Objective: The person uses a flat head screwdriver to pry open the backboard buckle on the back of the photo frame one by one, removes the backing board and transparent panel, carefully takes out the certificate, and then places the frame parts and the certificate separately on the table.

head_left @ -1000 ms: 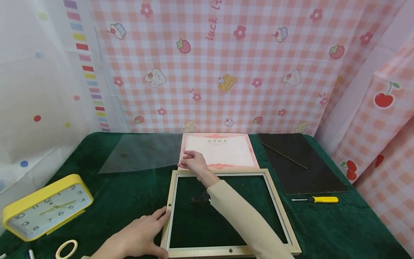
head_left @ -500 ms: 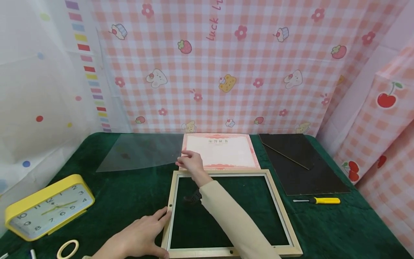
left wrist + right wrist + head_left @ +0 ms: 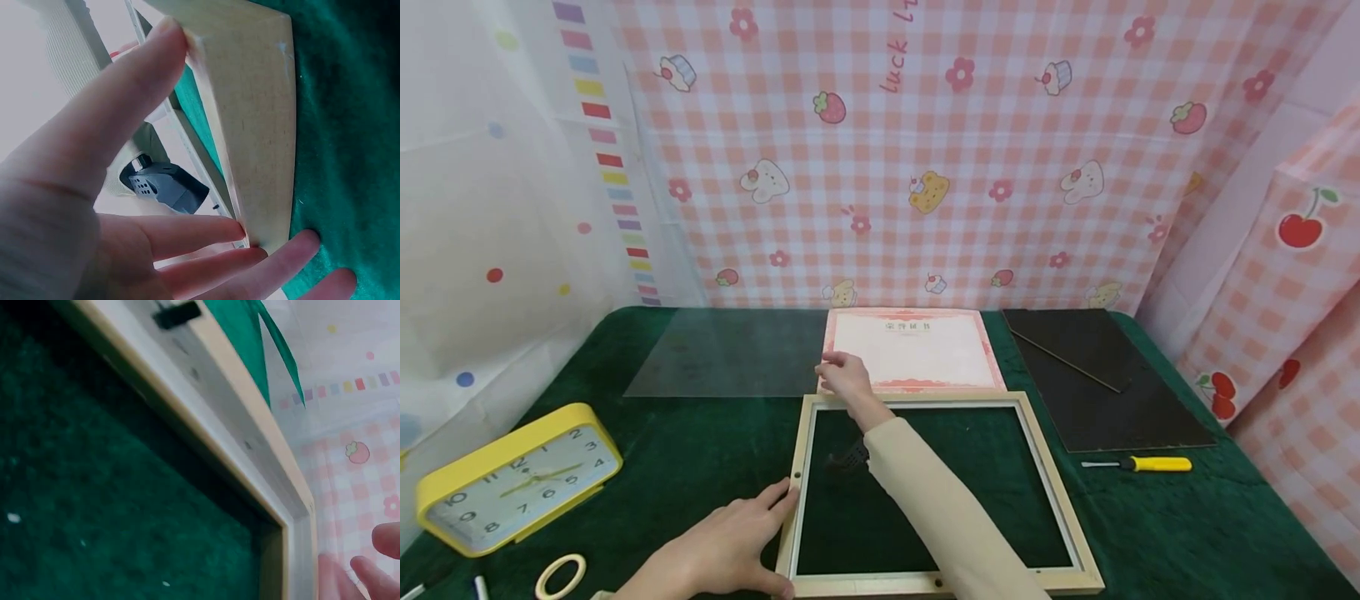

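Observation:
A wooden picture frame [image 3: 925, 583] lies on the green cloth in the head view. My left hand [image 3: 722, 537] rests against its left side, thumb by the near corner; the left wrist view shows its fingers spread fairly straight along the wood [image 3: 253, 119]. Across the frame reaches my right hand [image 3: 847, 379], over the left edge of a pink-bordered certificate [image 3: 917, 354]. Its fingertips are near the right corner of a clear sheet [image 3: 722, 358], which lies flat. In the right wrist view those fingers [image 3: 372, 578] stand apart from the thumb, with nothing visible between.
A black board [image 3: 1105, 408] with a thin rod [image 3: 1067, 360] on it lies at right. In front of it is a yellow-handled screwdriver [image 3: 1157, 464]. A yellow clock [image 3: 520, 479] and a cream ring [image 3: 560, 577] are on the left. A patterned curtain [image 3: 887, 142] hangs behind.
The clear sheet's near edge, bowed and raised at its right corner before, is now straight and flat. My right forearm has shifted slightly left. The left hand has stayed on the frame.

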Tool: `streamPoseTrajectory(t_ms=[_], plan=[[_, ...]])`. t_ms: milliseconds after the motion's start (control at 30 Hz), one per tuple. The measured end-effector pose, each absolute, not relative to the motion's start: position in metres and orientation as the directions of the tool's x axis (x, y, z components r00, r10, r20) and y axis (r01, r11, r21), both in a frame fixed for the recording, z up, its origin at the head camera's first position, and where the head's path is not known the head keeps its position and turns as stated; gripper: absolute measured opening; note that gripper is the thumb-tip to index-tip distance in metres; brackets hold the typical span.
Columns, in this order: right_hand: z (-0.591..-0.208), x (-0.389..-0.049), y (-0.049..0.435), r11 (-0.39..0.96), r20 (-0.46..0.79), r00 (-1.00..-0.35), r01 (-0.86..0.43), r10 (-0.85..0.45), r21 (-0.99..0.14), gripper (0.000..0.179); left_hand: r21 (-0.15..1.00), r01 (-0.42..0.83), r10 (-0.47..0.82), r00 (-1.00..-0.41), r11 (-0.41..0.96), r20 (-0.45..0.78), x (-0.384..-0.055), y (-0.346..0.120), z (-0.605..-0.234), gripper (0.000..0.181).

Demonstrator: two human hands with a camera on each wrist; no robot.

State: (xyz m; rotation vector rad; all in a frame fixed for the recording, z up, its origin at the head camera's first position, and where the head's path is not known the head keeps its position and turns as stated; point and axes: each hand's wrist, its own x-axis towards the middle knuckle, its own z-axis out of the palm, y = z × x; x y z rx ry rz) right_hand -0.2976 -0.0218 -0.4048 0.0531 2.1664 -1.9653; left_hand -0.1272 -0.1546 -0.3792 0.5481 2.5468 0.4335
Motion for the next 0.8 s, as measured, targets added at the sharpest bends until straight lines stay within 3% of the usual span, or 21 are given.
streamPoseTrajectory(t_ms=[100, 333, 800], plan=[[-0.404, -0.302, -0.02, 0.115, -0.209, -0.968, 0.194, -0.139, -0.974, 0.035, 0.389, 0.298, 0.453, -0.794, 0.872, -0.405, -0.128, -0.155, -0.379, 0.098], [-0.399, -0.31, -0.018, -0.017, -0.31, -0.93, 0.319, -0.196, -0.947, 0.041, 0.387, 0.318, 0.469, -0.788, 0.865, -0.4, -0.128, -0.155, -0.378, 0.099], [-0.397, -0.31, -0.023, -0.036, -0.313, -0.925, 0.328, -0.217, -0.944, 0.046, 0.403, 0.316, 0.474, -0.788, 0.859, -0.392, -0.126, -0.157, -0.379, 0.096]])
